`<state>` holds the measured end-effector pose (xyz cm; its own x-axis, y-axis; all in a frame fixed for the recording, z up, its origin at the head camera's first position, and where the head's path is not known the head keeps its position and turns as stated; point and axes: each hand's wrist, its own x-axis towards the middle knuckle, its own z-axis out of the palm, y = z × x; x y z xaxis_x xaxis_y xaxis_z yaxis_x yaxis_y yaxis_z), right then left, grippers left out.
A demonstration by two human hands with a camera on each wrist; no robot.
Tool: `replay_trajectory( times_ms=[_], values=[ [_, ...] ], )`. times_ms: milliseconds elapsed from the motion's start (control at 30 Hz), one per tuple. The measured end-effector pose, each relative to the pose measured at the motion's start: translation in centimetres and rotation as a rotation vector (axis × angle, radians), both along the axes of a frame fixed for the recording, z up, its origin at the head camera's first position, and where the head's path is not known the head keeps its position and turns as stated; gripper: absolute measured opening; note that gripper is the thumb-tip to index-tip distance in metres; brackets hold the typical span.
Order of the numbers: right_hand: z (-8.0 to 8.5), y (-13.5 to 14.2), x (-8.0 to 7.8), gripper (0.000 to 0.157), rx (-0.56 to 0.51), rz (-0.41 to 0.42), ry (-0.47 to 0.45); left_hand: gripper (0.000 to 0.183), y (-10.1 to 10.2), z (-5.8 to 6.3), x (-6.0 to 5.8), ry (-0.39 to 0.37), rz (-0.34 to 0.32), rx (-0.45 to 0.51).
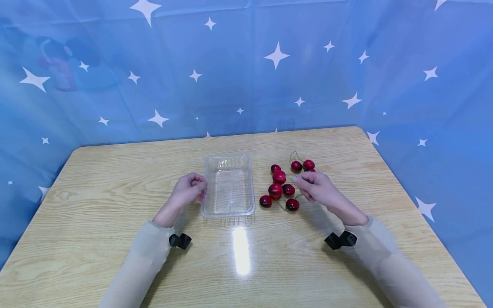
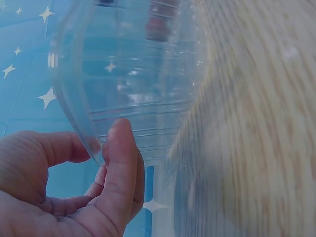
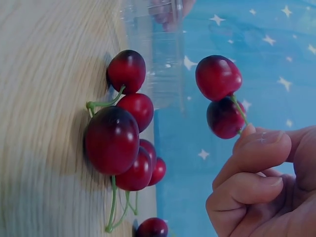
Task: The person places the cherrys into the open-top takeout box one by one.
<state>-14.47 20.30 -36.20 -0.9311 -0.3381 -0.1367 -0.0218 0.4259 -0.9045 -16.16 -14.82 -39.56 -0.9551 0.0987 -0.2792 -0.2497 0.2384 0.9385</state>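
Tray [image 1: 230, 192], long axis away from us, lies left of our right hand [image 1: 316, 187] — cherry pair [image 3: 220, 89] pinched by stems [image 3: 240, 109] — left hand [image 1: 188, 188] pinching the tray's left rim [image 1: 206, 167].

Both hands [image 1: 188, 189] [image 1: 319, 188] in a pinch

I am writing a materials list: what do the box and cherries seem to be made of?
The box looks like clear, glossy plastic: it is see-through and catches highlights. The cherries are smooth and shiny, reflecting light; perhaps plastic, though real fruit is possible.
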Motion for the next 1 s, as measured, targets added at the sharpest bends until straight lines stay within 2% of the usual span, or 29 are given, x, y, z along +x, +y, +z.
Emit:
replay_trajectory(
  times_ms=[533,800,1000],
  values=[
    [0.5,-1.7,-0.8,0.038,-0.070,0.027,0.014,0.016,0.2,0.1,0.1,0.018,-0.008,-0.011],
    [0.5,-2.2,-1.1,0.033,-0.092,0.041,0.035,0.024,0.5,0.5,0.2,0.042,-0.034,-0.114],
    [0.6,-2.7,-1.3,0.038,-0.111,0.042,0.024,0.021,1.0,0.7,0.3,0.062,-0.034,-0.152]
  ],
)
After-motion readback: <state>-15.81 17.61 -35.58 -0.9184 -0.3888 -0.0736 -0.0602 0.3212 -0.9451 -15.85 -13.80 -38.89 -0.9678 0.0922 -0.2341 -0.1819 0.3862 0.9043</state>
